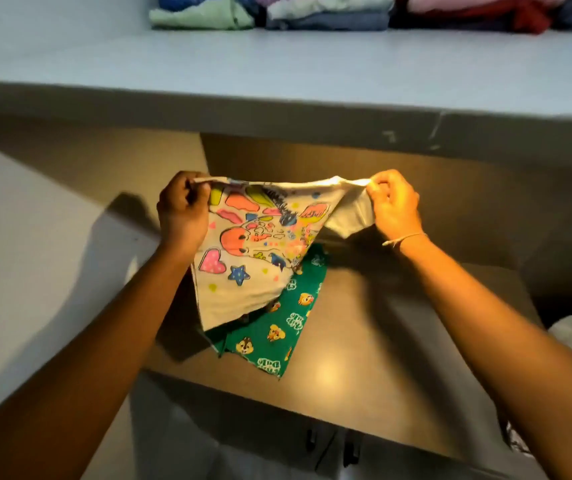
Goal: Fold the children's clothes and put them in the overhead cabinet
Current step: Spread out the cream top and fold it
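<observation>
- Both forearms reach forward from the bottom corners, a thin string bracelet (pixel 405 239) on the right wrist.
- White printed garment (pixel 243 251) hangs in the air, stretched between the hands above the brown worktop (pixel 398 358).
- Left hand (pixel 182 211) fingers pinch its left top edge; right hand (pixel 395 206) fingers pinch the right.
- Green cartoon-print garment (pixel 277 334) lies on the worktop beneath it.
- Folded clothes (pixel 326 12) sit at the back of the pale shelf (pixel 208 60) above.

Both arms outstretched; left hand (pixel 183 206) and right hand (pixel 394 202) fisted, pinching.
</observation>
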The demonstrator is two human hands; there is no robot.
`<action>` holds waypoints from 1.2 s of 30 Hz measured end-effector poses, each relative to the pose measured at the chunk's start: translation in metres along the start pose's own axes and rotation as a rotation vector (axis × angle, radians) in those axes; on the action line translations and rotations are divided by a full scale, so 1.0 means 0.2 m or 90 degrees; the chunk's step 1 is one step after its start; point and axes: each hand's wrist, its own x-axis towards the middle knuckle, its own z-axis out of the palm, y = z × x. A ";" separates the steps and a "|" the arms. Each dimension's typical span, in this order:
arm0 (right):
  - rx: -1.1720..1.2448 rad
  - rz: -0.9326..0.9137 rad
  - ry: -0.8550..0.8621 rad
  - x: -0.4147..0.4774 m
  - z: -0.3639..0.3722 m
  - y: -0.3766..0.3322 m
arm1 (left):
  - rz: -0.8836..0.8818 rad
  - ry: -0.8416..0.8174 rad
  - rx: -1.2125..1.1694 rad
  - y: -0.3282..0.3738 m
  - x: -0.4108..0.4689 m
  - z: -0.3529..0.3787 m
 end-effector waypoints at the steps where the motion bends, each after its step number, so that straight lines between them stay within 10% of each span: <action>1: 0.030 -0.007 0.022 0.06 -0.08 0.00 | 0.015 -0.002 -0.019 0.07 0.06 0.05; 5: -0.227 -0.116 0.253 0.03 -0.49 -0.09 | 0.106 -0.011 -0.086 0.32 0.03 0.14; 11: -0.211 -0.052 0.067 -0.57 -0.87 0.11 | 0.170 -0.282 -0.134 0.16 -0.48 0.11; 20: -0.301 0.190 -0.226 -1.50 -0.72 0.38 | 0.207 -0.698 0.192 -0.51 -0.97 0.06; 36: -0.552 0.177 -0.361 -1.11 -0.24 0.78 | 0.142 -0.545 0.490 -0.90 -0.58 0.32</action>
